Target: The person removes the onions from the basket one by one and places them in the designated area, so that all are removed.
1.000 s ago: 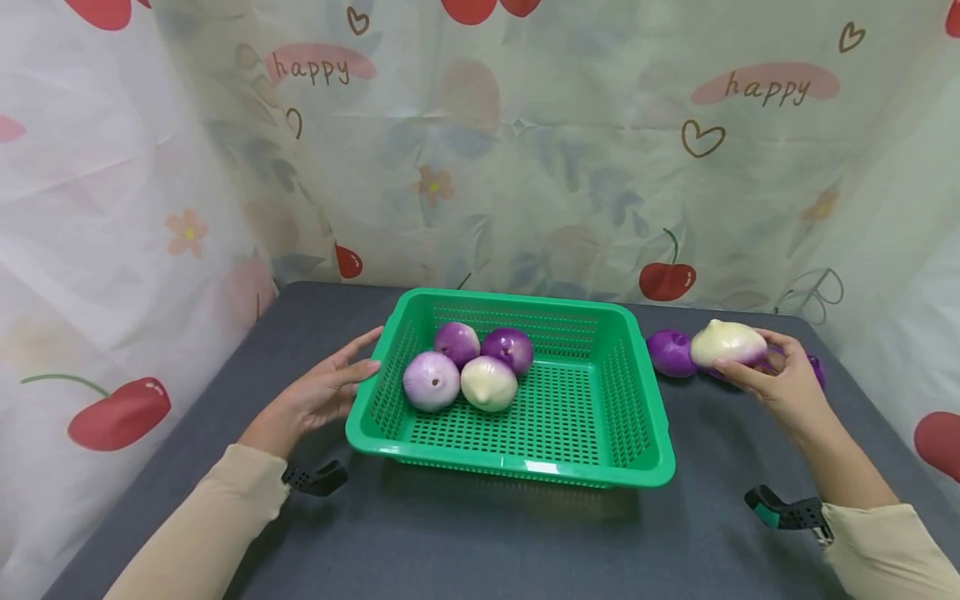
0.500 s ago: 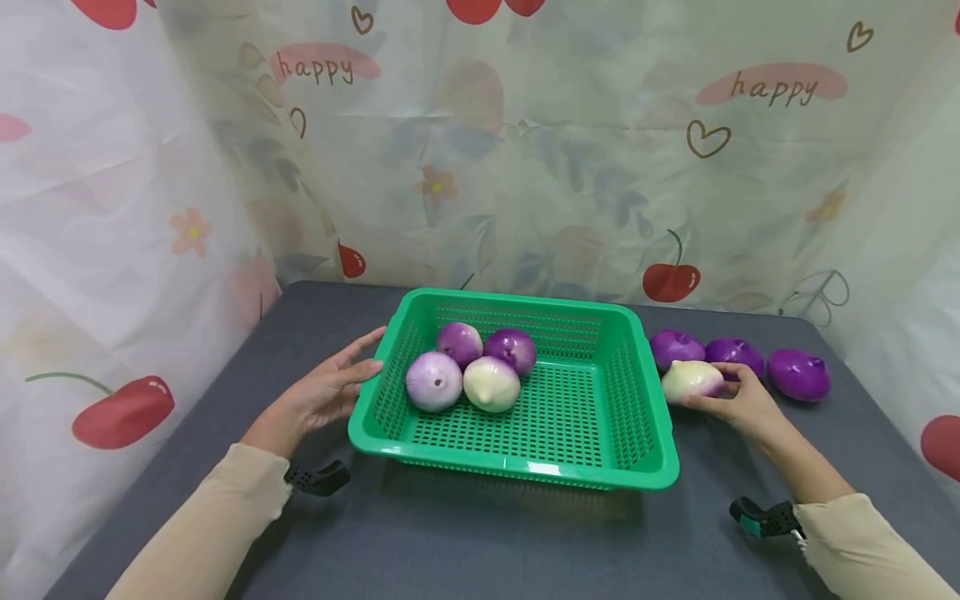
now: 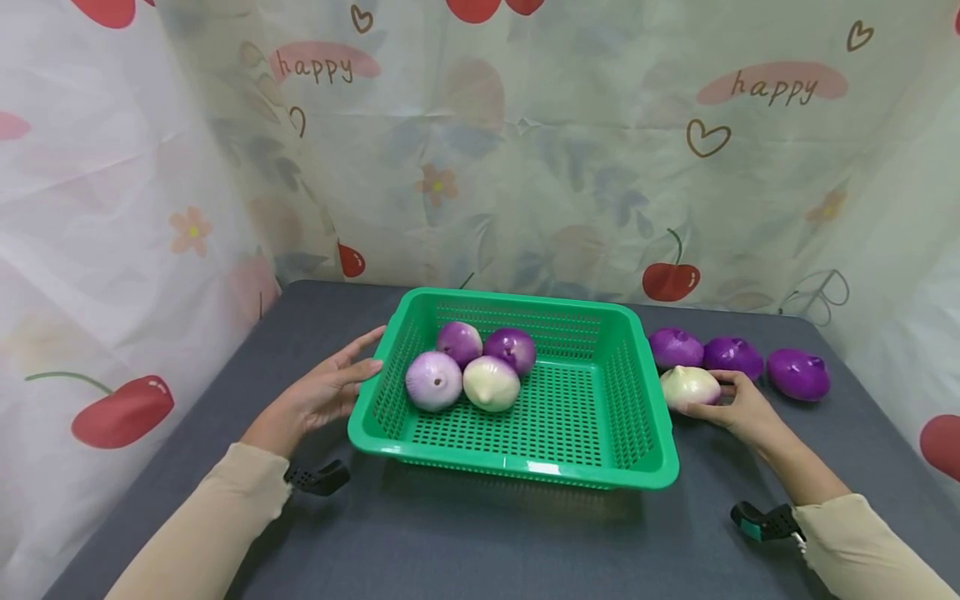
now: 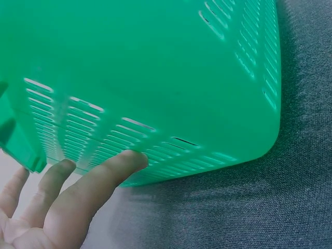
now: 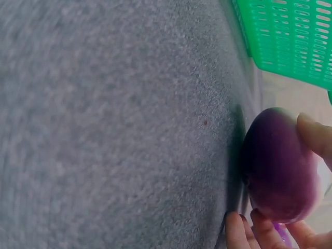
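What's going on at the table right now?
A person's right hand holds a white-and-purple onion just outside the green basket, by its right side. The left hand rests against the basket's left side. Four onions sit inside the basket; three purple onions lie on the dark table, also to the basket's right.

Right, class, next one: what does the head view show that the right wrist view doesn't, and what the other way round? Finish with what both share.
Only the head view: the left hand at the side of the basket, the four onions inside it, and the "happy" lettering on the curtain.

Only the right wrist view: the broad, dark purple side of the held onion, and a small speck on the table.

Both: the basket, the table, the right hand and the held onion, mostly pale from the head.
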A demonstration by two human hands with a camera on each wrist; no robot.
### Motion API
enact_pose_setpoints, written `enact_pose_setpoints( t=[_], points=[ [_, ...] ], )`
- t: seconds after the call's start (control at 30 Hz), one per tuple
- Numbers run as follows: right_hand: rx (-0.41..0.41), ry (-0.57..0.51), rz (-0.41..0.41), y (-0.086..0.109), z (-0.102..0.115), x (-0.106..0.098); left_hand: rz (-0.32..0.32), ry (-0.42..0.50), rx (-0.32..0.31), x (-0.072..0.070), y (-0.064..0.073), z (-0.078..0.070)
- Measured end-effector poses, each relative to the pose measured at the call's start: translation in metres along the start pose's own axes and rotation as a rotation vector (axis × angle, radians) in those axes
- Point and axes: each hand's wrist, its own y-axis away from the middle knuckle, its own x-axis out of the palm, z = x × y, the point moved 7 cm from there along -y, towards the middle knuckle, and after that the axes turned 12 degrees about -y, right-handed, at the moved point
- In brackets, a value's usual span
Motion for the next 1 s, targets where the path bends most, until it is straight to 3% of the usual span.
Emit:
enact_pose_setpoints(
  t=[0.43, 1.0],
  points=[
    [0.023, 0.035, 0.118, -0.0079, -0.0044, 0.0054, -0.005, -0.006, -0.001, -0.0010, -0.0002, 0.0009],
    [0.034, 0.027, 0.106, -0.0063, -0.0073, 0.0042, -0.006, -0.014, 0.001, 0.0001, 0.0002, 0.0003]
  ],
)
